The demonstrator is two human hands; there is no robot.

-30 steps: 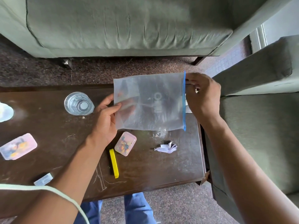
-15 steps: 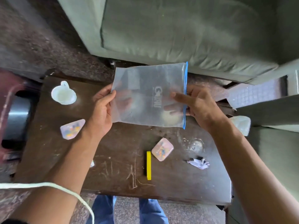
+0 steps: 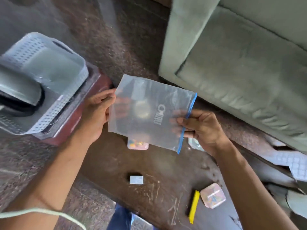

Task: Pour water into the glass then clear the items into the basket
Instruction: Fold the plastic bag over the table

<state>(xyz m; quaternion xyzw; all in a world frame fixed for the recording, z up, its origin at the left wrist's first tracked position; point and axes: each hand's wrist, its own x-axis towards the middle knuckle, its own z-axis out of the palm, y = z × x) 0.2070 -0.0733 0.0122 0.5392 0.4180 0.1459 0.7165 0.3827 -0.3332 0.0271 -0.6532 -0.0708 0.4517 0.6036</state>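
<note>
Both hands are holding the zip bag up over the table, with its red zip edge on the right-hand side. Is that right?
Not quite: the zip edge is blue, not red. The head view shows the left hand and right hand holding the zip bag over the table, zip edge on the right-hand side.

Two pink boxes (image 3: pixel 138 144) (image 3: pixel 213 195), one bag (image 3: pixel 149 112), one basket (image 3: pixel 43 80)

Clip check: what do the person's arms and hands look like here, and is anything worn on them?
Both forearms are bare up to the frame edge, with no sleeves in view. The left hand and right hand show no gloves, rings or watch. A pale green cord crosses over the left forearm.
</note>
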